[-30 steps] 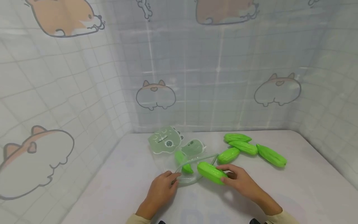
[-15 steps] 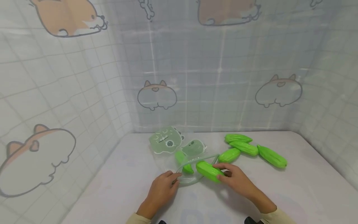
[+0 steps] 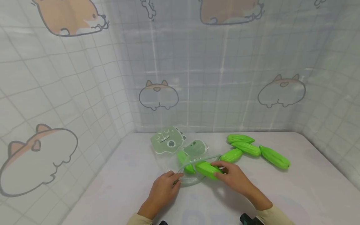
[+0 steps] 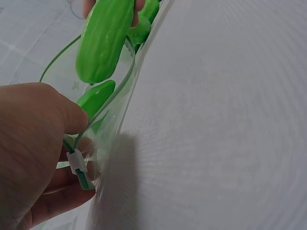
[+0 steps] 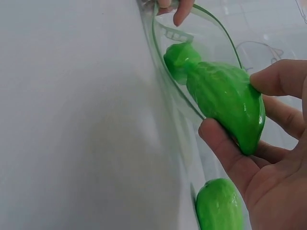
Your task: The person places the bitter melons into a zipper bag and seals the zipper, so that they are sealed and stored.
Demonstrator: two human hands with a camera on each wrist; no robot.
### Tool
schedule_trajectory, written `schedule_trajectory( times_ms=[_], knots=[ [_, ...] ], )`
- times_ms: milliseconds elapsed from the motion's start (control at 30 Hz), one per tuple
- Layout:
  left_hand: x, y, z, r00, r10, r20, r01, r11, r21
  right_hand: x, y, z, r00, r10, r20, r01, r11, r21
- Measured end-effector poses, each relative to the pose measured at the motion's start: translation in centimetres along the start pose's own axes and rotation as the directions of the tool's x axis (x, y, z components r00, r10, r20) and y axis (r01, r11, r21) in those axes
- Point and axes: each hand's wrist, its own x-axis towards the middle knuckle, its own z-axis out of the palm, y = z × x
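A clear zipper bag with green cartoon prints lies on the table, its mouth spread towards me. My left hand pinches the bag's edge at the left of the mouth, near the white slider. One green toy cucumber is inside the bag. A second, ribbed cucumber is held between the thumb and fingers of my right hand; its front end is in the bag's mouth. In the right wrist view, this held cucumber has its pointed end towards my palm.
Several more green cucumbers lie on the white table at the back right. The nearest one lies close behind my right hand. Curtain-like walls with dog drawings enclose the table at the back and sides.
My right hand has moved left with its cucumber, bringing the front end into the bag's mouth. The left hand keeps its pinch on the bag edge.
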Motion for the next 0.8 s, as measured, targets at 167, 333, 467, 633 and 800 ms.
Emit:
schedule_trajectory(
  times_ms=[167,333,467,633,800],
  knots=[
    [-0.04,-0.07,0.09,1.000,0.010,-0.013,-0.010,1.000,0.001,0.35,-0.21,0.43,1.000,-0.003,-0.004,0.002,1.000,-0.007],
    [-0.04,-0.08,0.17,0.999,0.018,-0.029,-0.018,1.000,-0.001,0.55,-0.31,0.65,1.000,-0.019,0.006,0.019,1.000,-0.023],
    [-0.10,-0.15,0.31,0.999,0.021,-0.034,-0.021,1.000,0.001,0.61,-0.22,0.69,1.000,-0.010,0.009,0.011,0.998,-0.055],
    [-0.07,-0.26,0.42,0.999,0.021,-0.032,-0.021,1.000,0.005,0.64,-0.09,0.72,1.000,0.013,0.013,-0.012,0.998,-0.064],
    [0.01,-0.25,0.45,0.999,0.020,-0.029,-0.019,1.000,0.006,0.62,0.22,0.93,1.000,-0.009,-0.013,0.008,0.996,-0.084]
  ],
)
